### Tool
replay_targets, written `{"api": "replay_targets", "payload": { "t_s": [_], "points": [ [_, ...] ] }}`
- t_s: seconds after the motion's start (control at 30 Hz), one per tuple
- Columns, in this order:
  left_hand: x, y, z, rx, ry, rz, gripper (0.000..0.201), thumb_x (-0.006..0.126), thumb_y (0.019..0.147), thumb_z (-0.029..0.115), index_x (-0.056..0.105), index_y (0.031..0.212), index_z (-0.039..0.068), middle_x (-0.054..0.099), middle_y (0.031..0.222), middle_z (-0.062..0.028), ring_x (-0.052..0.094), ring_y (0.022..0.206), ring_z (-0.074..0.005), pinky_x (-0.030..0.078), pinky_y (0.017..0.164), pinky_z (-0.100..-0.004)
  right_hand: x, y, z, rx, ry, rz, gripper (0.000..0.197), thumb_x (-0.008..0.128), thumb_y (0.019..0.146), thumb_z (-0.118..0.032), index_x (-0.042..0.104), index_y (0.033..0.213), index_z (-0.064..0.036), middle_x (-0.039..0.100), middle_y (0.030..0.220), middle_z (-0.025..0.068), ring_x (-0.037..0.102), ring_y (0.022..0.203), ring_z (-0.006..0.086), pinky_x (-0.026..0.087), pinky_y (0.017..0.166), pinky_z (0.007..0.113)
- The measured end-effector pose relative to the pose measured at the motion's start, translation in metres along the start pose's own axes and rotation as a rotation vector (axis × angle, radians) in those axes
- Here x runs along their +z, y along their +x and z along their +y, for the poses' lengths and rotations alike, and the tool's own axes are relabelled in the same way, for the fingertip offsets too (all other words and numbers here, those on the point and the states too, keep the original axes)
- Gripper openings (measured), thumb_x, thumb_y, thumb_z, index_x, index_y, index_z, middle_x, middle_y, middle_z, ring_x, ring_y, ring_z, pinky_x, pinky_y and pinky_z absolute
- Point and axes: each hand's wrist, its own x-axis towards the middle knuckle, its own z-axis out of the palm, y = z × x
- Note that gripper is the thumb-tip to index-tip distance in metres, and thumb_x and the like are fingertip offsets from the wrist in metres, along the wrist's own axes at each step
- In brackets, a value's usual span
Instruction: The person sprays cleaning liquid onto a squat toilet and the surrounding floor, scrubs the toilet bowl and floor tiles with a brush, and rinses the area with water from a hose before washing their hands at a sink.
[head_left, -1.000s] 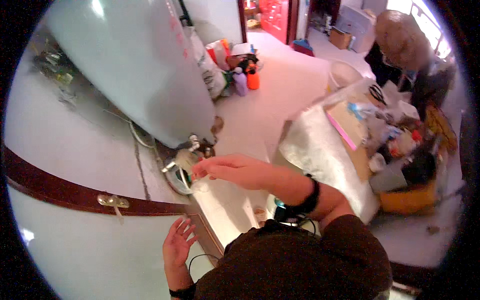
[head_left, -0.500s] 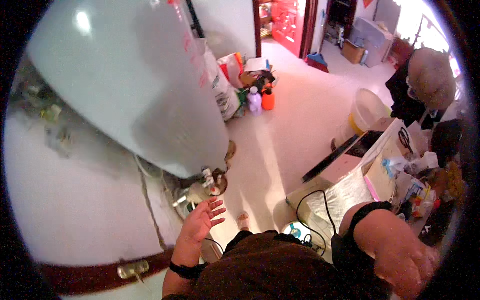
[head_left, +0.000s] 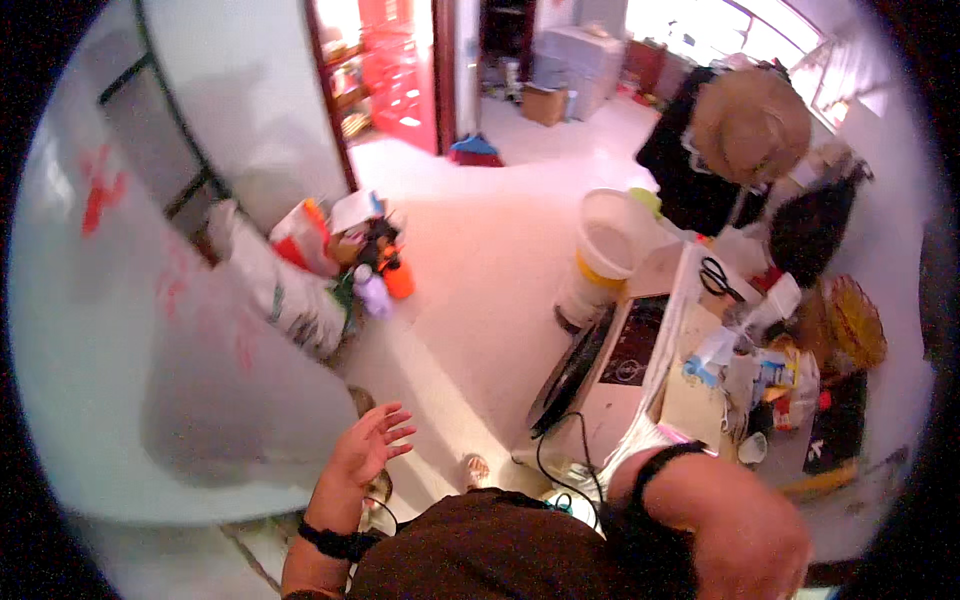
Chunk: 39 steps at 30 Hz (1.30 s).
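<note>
My left hand is raised at waist height with its fingers spread and nothing in it. It is beside the pale rounded panel on the left and above the floor. My right arm bends outward, and my right hand hangs low at the bottom right, its fingers hidden and blurred. Closest to that arm is a cluttered table. On it lie black-handled scissors, a white and blue plastic bag and a small white cup.
A white bucket stands beyond the table. Bags, a purple bottle and an orange bottle stand by the left wall. A black cable hangs near my legs. Farther off are a red door and a broom.
My view has turned to the right, so the doorway and bags sit farther left and more of the table shows. My left hand stays open; my right arm has shifted inward in the picture.
</note>
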Motion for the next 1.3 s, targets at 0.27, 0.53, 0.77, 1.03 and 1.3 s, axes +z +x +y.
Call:
{"api": "replay_targets", "payload": {
  "t_s": [0.27, 0.53, 0.77, 1.03, 1.3],
  "points": [
    [-0.005, 0.084, 0.084, -0.033, 0.060, -0.023, 0.028, 0.041, 0.078, 0.025, 0.042, 0.099, 0.008, 0.047, 0.095, -0.0079, 0.047, 0.085, -0.0222, 0.041, 0.068, -0.0357, -0.115, -0.143, 0.108, 1.390, -1.027, 0.783, 0.025, 0.046, 0.075, -0.019, 0.048, 0.092, -0.0003, 0.050, 0.089, 0.0143, 0.050, 0.077, 0.0230, 0.040, 0.067, 0.031],
    [-0.025, 0.187, 0.175, -0.068, 0.026, -0.071, 0.027, 0.040, 0.078, 0.025, 0.044, 0.100, 0.009, 0.047, 0.098, -0.0065, 0.046, 0.087, -0.0228, 0.040, 0.070, -0.0375, -0.186, -0.204, 0.109, 1.537, -1.195, 0.905, 0.031, 0.050, 0.072, -0.016, 0.046, 0.099, -0.0036, 0.045, 0.101, 0.0170, 0.046, 0.088, 0.0304, 0.039, 0.073, 0.035],
    [-0.025, 0.280, 0.239, -0.145, 0.019, -0.121, 0.026, 0.039, 0.079, 0.024, 0.044, 0.099, 0.009, 0.050, 0.094, -0.0070, 0.046, 0.088, -0.0242, 0.039, 0.071, -0.0385, -0.261, -0.152, 0.074, 0.925, -0.941, 0.918, 0.038, 0.051, 0.073, -0.020, 0.043, 0.105, -0.0025, 0.037, 0.112, 0.0180, 0.040, 0.101, 0.0261, 0.036, 0.078, 0.038],
    [0.017, 0.407, 0.268, -0.208, 0.033, -0.144, 0.025, 0.043, 0.077, 0.024, 0.045, 0.095, 0.007, 0.050, 0.090, -0.0095, 0.047, 0.086, -0.0256, 0.040, 0.069, -0.0383, -0.321, -0.182, 0.007, 0.419, -0.630, 0.396, 0.024, 0.050, 0.073, -0.020, 0.054, 0.094, -0.0085, 0.040, 0.112, 0.0019, 0.040, 0.100, 0.0281, 0.040, 0.075, 0.033],
    [0.044, 0.491, 0.332, -0.150, -0.029, -0.091, 0.024, 0.044, 0.075, 0.023, 0.045, 0.093, 0.006, 0.049, 0.089, -0.0095, 0.048, 0.080, -0.0258, 0.041, 0.064, -0.0386, -0.425, -0.280, -0.009, 0.870, -0.277, 0.374, 0.034, 0.046, 0.075, -0.031, 0.049, 0.096, -0.0047, 0.045, 0.103, 0.0144, 0.044, 0.092, 0.0269, 0.039, 0.073, 0.035]
  ]
}}
